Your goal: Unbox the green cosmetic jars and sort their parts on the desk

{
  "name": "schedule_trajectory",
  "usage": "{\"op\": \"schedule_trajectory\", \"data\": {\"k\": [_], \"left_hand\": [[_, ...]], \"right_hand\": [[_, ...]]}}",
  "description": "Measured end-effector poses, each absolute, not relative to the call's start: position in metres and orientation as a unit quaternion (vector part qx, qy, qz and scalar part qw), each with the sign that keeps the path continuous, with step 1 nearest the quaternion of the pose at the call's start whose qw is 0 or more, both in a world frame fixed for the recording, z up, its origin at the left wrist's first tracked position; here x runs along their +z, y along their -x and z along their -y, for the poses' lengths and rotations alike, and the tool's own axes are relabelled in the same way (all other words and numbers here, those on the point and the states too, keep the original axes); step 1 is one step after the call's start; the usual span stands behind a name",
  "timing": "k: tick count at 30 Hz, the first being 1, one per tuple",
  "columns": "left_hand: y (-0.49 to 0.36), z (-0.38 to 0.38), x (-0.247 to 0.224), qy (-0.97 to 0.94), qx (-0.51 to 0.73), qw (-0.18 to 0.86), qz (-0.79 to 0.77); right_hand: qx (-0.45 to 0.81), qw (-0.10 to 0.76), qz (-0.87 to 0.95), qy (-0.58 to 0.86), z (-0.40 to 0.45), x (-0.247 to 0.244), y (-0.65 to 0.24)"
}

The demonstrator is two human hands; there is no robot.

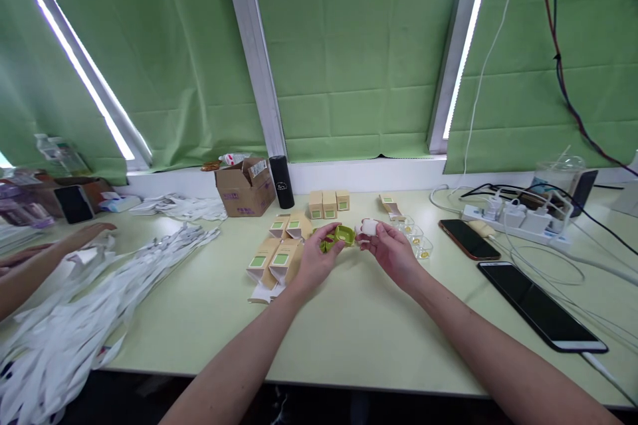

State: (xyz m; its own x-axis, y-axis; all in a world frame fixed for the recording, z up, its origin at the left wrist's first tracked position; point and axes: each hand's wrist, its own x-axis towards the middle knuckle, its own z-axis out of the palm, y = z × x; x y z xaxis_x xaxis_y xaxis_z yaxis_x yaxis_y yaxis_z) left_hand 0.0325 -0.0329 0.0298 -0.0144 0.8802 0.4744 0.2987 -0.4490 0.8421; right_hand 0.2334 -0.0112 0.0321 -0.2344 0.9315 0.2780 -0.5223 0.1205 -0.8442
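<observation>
My left hand (319, 255) is closed round a small olive-green open case (345, 235) held just above the table. Pinched in the fingertips of my right hand (393, 249) is a small white rounded block (369, 227), close beside the green case; its exact kind does not show. Left of my hands lie several open kraft paper boxes (286, 260) with green labels. Behind them stand closed kraft boxes (329, 203). Right behind my right hand are several small clear plastic cups (423, 247) with yellow bits in them. One kraft box (391, 206) lies flat farther back.
A brown carton (244, 189) and a black bottle (282, 182) stand at the back. White straps (94, 285) cover the left side, near another person's arm (44, 259). To the right are two phones (541, 305), a power strip (518, 222) and loose cables.
</observation>
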Motion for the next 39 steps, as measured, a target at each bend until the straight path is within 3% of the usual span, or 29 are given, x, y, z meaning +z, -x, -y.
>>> {"op": "schedule_trajectory", "data": {"k": [5,10,18,25,31,39], "left_hand": [[-0.035,0.032,0.025,-0.642,0.563,0.3,-0.426],[-0.034,0.03,0.026,-0.62,0.582,0.297,-0.434],[-0.032,0.03,0.029,-0.614,0.595,0.252,-0.454],[-0.033,0.031,0.03,-0.611,0.591,0.231,-0.473],[-0.033,0.033,0.031,-0.609,0.589,0.229,-0.48],[-0.033,0.035,0.034,-0.613,0.586,0.219,-0.483]], "right_hand": [[0.694,0.558,0.413,0.19,0.015,0.037,-0.234],[0.66,0.573,0.447,0.191,0.018,0.04,-0.235],[0.478,0.565,0.615,0.271,0.016,0.035,-0.236],[0.23,0.567,0.686,0.395,0.004,0.035,-0.251],[-0.049,0.402,0.805,0.434,-0.006,0.038,-0.275],[-0.073,0.222,0.847,0.478,-0.006,0.037,-0.276]]}}
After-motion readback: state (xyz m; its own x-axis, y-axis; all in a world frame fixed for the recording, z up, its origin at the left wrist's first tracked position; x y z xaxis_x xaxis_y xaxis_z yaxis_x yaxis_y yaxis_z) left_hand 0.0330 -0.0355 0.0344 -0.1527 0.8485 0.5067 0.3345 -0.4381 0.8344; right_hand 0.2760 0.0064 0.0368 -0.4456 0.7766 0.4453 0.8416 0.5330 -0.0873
